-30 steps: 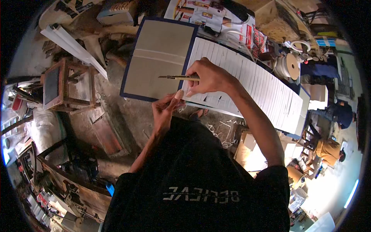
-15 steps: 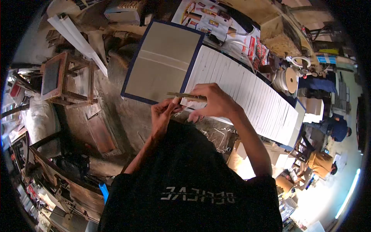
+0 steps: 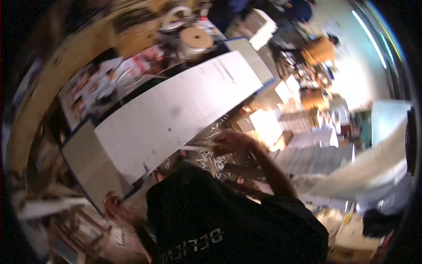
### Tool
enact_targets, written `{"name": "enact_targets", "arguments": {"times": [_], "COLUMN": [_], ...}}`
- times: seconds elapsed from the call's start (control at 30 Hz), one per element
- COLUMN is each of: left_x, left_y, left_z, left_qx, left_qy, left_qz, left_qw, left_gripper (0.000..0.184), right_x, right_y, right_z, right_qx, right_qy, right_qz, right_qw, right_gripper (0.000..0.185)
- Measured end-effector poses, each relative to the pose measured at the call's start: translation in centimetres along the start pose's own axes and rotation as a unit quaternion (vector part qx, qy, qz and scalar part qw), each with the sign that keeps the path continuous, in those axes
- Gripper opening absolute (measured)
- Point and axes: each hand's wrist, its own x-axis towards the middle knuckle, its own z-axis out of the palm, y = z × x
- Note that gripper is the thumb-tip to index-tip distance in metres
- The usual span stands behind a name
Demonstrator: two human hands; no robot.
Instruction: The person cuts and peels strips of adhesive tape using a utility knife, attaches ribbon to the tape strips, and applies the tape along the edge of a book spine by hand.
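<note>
Long white paper slab point(image 3: 193, 101), smooth, faintly specked, gently curved, lies between blue-edged grey cardboard ends point(image 3: 92, 156). Left hand point(image 3: 118, 207) blurred, fingers curled, at cardboard's lower edge; cannot tell if gripping. Right hand point(image 3: 232, 143) beside thin pale strip point(image 3: 196, 148); grip too blurred to tell. Curly white scraps point(image 3: 205, 163) below. Round spool point(image 3: 196, 39) beyond slab.

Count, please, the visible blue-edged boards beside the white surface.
2. One board is at the lower-left end of the white surface; another board at its upper-right end. More may be hidden.
</note>
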Motion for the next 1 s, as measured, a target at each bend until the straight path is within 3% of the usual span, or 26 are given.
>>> {"name": "enact_targets", "arguments": {"times": [0.07, 0.1, 0.13, 0.2, 0.23, 0.27, 0.37, 0.4, 0.43, 0.47, 0.53, 0.57, 0.6, 0.63, 0.67, 0.73, 0.8, 0.83, 0.87, 0.9, 1.0], "left_x": [3.5, 5.3, 6.5, 7.7, 7.6, 9.8, 5.3, 3.8, 2.0, -0.7, -5.4, -7.9, -10.3, -13.4, -15.7, -19.3, -20.9, -21.6, -22.3, -22.8, -23.0], "left_y": [1.3, 1.7, 2.5, 5.8, 6.8, 6.5, 10.1, 10.5, 10.8, 10.8, 9.7, 8.7, 7.1, 6.6, 5.0, 1.8, -1.1, -1.2, -1.0, -1.0, -2.0], "left_z": [1.2, 2.1, 3.2, 9.3, 12.9, 15.2, 25.6, 29.1, 32.5, 35.8, 42.5, 45.7, 48.8, 51.5, 54.2, 59.0, 62.6, 64.0, 65.1, 65.8, 65.4], "left_qx": [-0.005, 0.118, 0.229, 0.224, 0.213, 0.287, 0.269, 0.242, 0.215, 0.207, 0.189, 0.188, 0.146, 0.144, 0.127, 0.123, 0.162, 0.17, 0.238, 0.3, 0.271], "left_qy": [-0.06, -0.13, -0.193, -0.249, -0.276, -0.332, -0.402, -0.451, -0.493, -0.535, -0.598, -0.617, -0.653, -0.685, -0.7, -0.715, -0.707, -0.707, -0.778, -0.834, -0.85], "left_qz": [0.043, 0.16, 0.277, 0.324, 0.363, 0.323, 0.406, 0.458, 0.506, 0.491, 0.498, 0.518, 0.499, 0.475, 0.482, 0.507, 0.55, 0.55, 0.457, 0.354, 0.331], "left_qw": [0.997, 0.971, 0.913, 0.885, 0.864, 0.839, 0.775, 0.727, 0.674, 0.656, 0.598, 0.562, 0.551, 0.533, 0.511, 0.465, 0.414, 0.412, 0.359, 0.299, 0.306], "left_gripper": [0.039, 0.037, 0.036, 0.032, 0.03, 0.028, 0.02, 0.021, 0.023, 0.025, 0.03, 0.031, 0.034, 0.037, 0.038, 0.04, 0.041, 0.041, 0.04, 0.04, 0.038], "right_x": [-9.1, -14.2, -17.8, -26.1, -27.0, -28.8, -34.7, -35.5, -35.7, -35.7, -35.8, -36.0, -37.3, -38.6, -37.2, -38.9, -33.9, -32.7, -32.2, -31.2, -28.6], "right_y": [10.5, 16.6, 14.7, 23.4, 20.4, 19.0, 23.3, 23.7, 23.6, 23.5, 23.9, 23.3, 25.9, 28.6, 26.8, 31.1, 23.1, 22.9, 23.9, 25.1, 28.5], "right_z": [1.6, 4.1, 3.1, 10.0, 10.3, 11.9, 21.8, 24.6, 27.1, 29.2, 32.0, 32.7, 38.3, 43.7, 41.4, 49.7, 35.0, 33.4, 33.4, 33.2, 31.2], "right_qx": [0.069, 0.105, 0.124, 0.163, 0.013, 0.15, 0.234, 0.257, 0.313, 0.366, 0.162, 0.188, 0.041, 0.266, 0.246, 0.428, 0.47, 0.464, 0.471, 0.501, 0.495], "right_qy": [0.153, 0.237, 0.238, 0.379, 0.352, 0.421, 0.425, 0.421, 0.438, 0.451, 0.338, 0.282, 0.349, 0.442, 0.309, 0.338, 0.283, 0.307, 0.301, 0.359, 0.469], "right_qz": [0.079, 0.097, 0.321, 0.364, 0.493, 0.537, 0.56, 0.554, 0.555, 0.551, 0.654, 0.692, 0.622, 0.645, 0.675, 0.657, 0.64, 0.628, 0.625, 0.561, 0.422], "right_qw": [0.983, 0.961, 0.908, 0.835, 0.796, 0.716, 0.672, 0.671, 0.635, 0.599, 0.657, 0.637, 0.7, 0.564, 0.623, 0.52, 0.538, 0.544, 0.545, 0.552, 0.598], "right_gripper": [0.019, 0.016, 0.013, 0.015, 0.017, 0.02, 0.021, 0.021, 0.023, 0.026, 0.032, 0.033, 0.029, 0.024, 0.025, 0.056, 0.038, 0.02, 0.02, 0.021, 0.022]}}
